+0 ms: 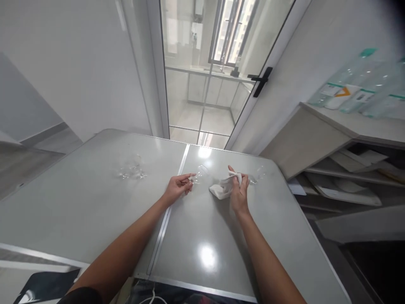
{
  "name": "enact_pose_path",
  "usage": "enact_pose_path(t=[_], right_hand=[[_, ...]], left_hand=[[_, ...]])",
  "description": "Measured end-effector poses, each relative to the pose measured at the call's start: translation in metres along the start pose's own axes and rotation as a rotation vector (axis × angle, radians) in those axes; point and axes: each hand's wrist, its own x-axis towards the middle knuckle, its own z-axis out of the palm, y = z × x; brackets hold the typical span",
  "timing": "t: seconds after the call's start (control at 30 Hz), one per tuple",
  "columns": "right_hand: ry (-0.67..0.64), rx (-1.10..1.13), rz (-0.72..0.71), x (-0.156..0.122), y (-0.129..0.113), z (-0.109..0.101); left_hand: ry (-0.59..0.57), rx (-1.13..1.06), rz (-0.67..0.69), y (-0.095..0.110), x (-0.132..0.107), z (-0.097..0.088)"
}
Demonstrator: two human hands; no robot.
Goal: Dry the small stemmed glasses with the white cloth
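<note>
My left hand (177, 187) is closed in a pinch on the base of a clear glass (200, 174) that lies tilted over the grey table (104, 198). My right hand (238, 192) grips a crumpled white cloth (223, 188) just to the right of that glass. A second clear glass (257, 175) stands close beyond my right hand. Two more clear glasses (132, 168) rest on the table's left half, apart from both hands.
A glass door with a black handle (260, 80) stands behind the table. To the right is a shelf unit (332, 139) with papers and, on top, plastic water bottles (354, 84). The table's near edge borders dark objects below.
</note>
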Motion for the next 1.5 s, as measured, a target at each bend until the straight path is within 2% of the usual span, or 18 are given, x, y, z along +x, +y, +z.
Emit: enact_pose_path(t=[0.1,0.17,0.23,0.3,0.37,0.43,0.53,0.7,0.8,0.87,0.93,1.0,1.1,1.17,1.23,1.33,1.43,1.5], right_hand=[[0.018,0.116,0.059,0.007,0.008,-0.003],[-0.007,0.349,0.15,0.01,0.013,0.002],[0.025,0.546,0.24,0.011,0.015,0.011],[0.038,0.629,0.231,0.007,0.014,0.019],[0.008,0.587,0.124,-0.002,0.009,0.023],[-0.106,0.428,-0.017,-0.011,0.003,0.022],[-0.372,0.161,-0.182,-0.021,-0.003,0.01],[-0.759,0.007,-0.255,-0.014,-0.005,-0.02],[-0.882,-0.049,-0.294,-0.008,0.004,-0.033],[-0.89,-0.101,-0.329,-0.008,0.014,-0.035],[-0.839,-0.152,-0.366,-0.01,0.025,-0.034],[-0.726,-0.188,-0.433,-0.012,0.036,-0.029],[-0.48,-0.197,-0.555,-0.017,0.046,-0.021],[-0.341,-0.181,-0.575,-0.02,0.051,-0.019],[-0.297,-0.148,-0.568,-0.02,0.055,-0.019],[-0.417,-0.133,-0.624,-0.015,0.058,-0.023],[-0.64,-0.224,-0.839,-0.007,0.055,-0.028],[-0.745,-0.287,-0.924,-0.004,0.05,-0.029]], left_hand=[[0.029,0.22,0.126,-0.004,-0.004,0.003],[0.076,0.388,0.237,-0.007,-0.006,0.004],[0.099,0.538,0.333,-0.011,-0.007,0.004],[0.073,0.656,0.392,-0.015,-0.007,0.004],[0.024,0.742,0.427,-0.018,-0.007,0.005],[0.012,0.79,0.459,-0.019,-0.007,0.006],[0.023,0.816,0.493,-0.018,-0.009,0.008],[-0.151,0.871,0.517,-0.012,-0.011,0.014],[-0.18,0.857,0.528,-0.009,-0.012,0.017],[-0.19,0.824,0.52,-0.008,-0.012,0.019],[-0.196,0.813,0.508,-0.008,-0.013,0.019],[-0.186,0.827,0.521,-0.01,-0.013,0.019],[-0.152,0.833,0.592,-0.012,-0.013,0.02],[-0.135,0.809,0.611,-0.014,-0.012,0.02],[-0.132,0.769,0.579,-0.014,-0.012,0.018],[-0.141,0.667,0.468,-0.012,-0.011,0.012],[-0.238,0.523,0.356,-0.006,-0.011,0.01],[-0.315,0.454,0.306,-0.003,-0.011,0.011]])
